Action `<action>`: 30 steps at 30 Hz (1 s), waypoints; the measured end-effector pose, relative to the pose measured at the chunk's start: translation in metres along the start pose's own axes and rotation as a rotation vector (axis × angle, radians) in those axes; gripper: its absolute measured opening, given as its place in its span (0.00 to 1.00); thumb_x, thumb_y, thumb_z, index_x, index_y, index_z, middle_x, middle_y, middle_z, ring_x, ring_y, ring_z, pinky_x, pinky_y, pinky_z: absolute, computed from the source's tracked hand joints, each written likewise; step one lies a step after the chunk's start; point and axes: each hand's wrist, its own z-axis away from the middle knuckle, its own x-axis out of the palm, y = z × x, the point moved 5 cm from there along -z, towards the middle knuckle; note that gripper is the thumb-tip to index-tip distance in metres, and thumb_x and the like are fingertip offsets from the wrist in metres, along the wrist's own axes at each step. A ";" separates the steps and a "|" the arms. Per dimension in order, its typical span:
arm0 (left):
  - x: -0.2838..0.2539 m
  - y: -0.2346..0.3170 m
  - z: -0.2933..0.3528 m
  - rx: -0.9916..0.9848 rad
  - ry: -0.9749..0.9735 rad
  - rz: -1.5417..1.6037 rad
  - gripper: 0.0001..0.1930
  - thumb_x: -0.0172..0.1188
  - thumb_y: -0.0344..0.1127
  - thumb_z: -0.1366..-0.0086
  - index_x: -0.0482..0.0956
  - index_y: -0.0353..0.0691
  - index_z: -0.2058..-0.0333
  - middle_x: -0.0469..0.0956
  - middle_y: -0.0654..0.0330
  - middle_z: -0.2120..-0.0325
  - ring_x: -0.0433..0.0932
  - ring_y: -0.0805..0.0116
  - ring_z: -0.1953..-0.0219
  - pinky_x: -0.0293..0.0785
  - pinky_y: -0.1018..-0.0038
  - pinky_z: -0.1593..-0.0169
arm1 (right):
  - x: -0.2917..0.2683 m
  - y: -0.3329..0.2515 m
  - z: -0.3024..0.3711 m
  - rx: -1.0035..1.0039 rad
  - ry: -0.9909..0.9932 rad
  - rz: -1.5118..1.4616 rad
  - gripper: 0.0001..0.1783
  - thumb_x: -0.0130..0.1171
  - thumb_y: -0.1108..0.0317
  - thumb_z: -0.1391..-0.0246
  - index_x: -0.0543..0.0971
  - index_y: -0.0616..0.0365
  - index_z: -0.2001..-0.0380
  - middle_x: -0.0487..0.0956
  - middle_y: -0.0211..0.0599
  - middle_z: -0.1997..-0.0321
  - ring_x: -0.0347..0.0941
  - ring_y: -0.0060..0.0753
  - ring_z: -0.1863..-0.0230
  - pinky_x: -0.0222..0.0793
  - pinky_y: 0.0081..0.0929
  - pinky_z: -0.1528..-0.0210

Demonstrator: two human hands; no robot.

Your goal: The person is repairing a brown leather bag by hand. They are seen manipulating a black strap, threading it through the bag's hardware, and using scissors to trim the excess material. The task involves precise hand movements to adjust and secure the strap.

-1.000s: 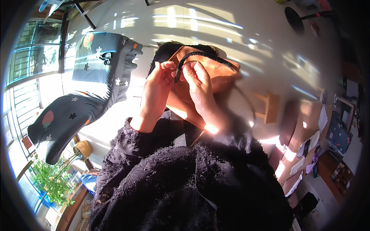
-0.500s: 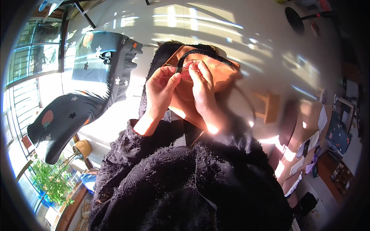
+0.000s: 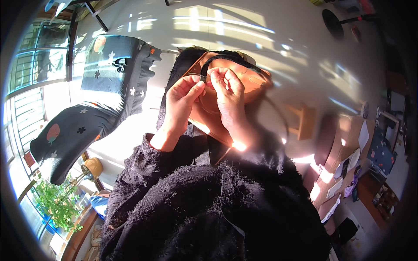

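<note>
Over the smooth orange leathery bag (image 3: 253, 86), our left hand (image 3: 182, 98) pinches the thin, curved, black cloth-like strap (image 3: 206, 68); our right hand (image 3: 230, 93) pinches beside it, on what we can't tell. The strap seems light, bendy, easiest held near its end.

Tan-orange bag-like piece (image 3: 248, 92), smooth, leather-looking, is lying aslant before the torso; near part is catching sun, right side is sitting in shade. Thick black cord (image 3: 235, 60), rough-textured, is arching over its far side: right end is meeting the piece's right edge, left end is curving down into left hand's (image 3: 179, 102) pinch. Right hand's (image 3: 230, 95) fingertips are hovering alongside; contact unclear.
</note>
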 end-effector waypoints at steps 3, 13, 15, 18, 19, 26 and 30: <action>0.000 0.000 0.000 -0.002 -0.006 -0.004 0.07 0.55 0.27 0.40 0.73 0.37 0.63 0.73 0.69 0.72 0.70 0.83 0.70 0.65 0.87 0.66 | 0.000 0.002 0.000 0.021 0.013 -0.021 0.08 0.54 0.68 0.45 0.74 0.62 0.69 0.75 0.27 0.72 0.68 0.14 0.70 0.65 0.13 0.67; -0.009 0.013 -0.008 0.151 0.101 -0.050 0.05 0.57 0.32 0.40 0.76 0.38 0.67 0.75 0.70 0.73 0.70 0.84 0.69 0.65 0.87 0.63 | 0.005 0.004 0.000 0.010 -0.014 0.024 0.08 0.54 0.68 0.45 0.75 0.62 0.69 0.74 0.24 0.75 0.65 0.12 0.74 0.62 0.12 0.70; -0.010 0.013 -0.007 0.160 0.116 -0.096 0.05 0.57 0.31 0.40 0.76 0.37 0.67 0.75 0.69 0.73 0.70 0.84 0.69 0.65 0.87 0.63 | 0.003 0.004 -0.001 -0.017 -0.022 0.036 0.07 0.54 0.69 0.45 0.75 0.63 0.69 0.74 0.25 0.75 0.65 0.12 0.74 0.63 0.12 0.69; -0.016 0.011 -0.007 0.163 0.152 -0.111 0.04 0.58 0.32 0.41 0.77 0.38 0.68 0.75 0.70 0.73 0.69 0.84 0.70 0.64 0.87 0.63 | 0.004 0.003 -0.001 -0.023 -0.007 0.006 0.07 0.53 0.69 0.45 0.75 0.62 0.69 0.74 0.26 0.73 0.67 0.13 0.73 0.64 0.13 0.68; -0.018 0.010 -0.007 0.163 0.166 -0.107 0.04 0.59 0.32 0.42 0.77 0.39 0.69 0.75 0.70 0.74 0.68 0.84 0.70 0.63 0.86 0.63 | 0.004 0.002 -0.001 -0.020 0.002 -0.012 0.06 0.53 0.70 0.45 0.74 0.62 0.69 0.75 0.27 0.73 0.67 0.13 0.73 0.65 0.13 0.68; -0.017 0.010 -0.007 0.154 0.162 -0.119 0.03 0.59 0.32 0.41 0.76 0.41 0.72 0.72 0.73 0.76 0.65 0.85 0.73 0.60 0.87 0.67 | 0.004 0.000 -0.001 -0.029 -0.028 -0.035 0.05 0.52 0.70 0.45 0.74 0.61 0.68 0.76 0.29 0.70 0.70 0.16 0.71 0.68 0.15 0.65; -0.017 0.011 -0.005 0.142 0.156 -0.119 0.04 0.59 0.34 0.41 0.76 0.41 0.71 0.72 0.73 0.76 0.65 0.85 0.73 0.60 0.87 0.66 | 0.006 -0.002 0.000 -0.047 -0.033 -0.035 0.05 0.52 0.70 0.44 0.74 0.61 0.69 0.76 0.29 0.70 0.70 0.16 0.70 0.68 0.15 0.65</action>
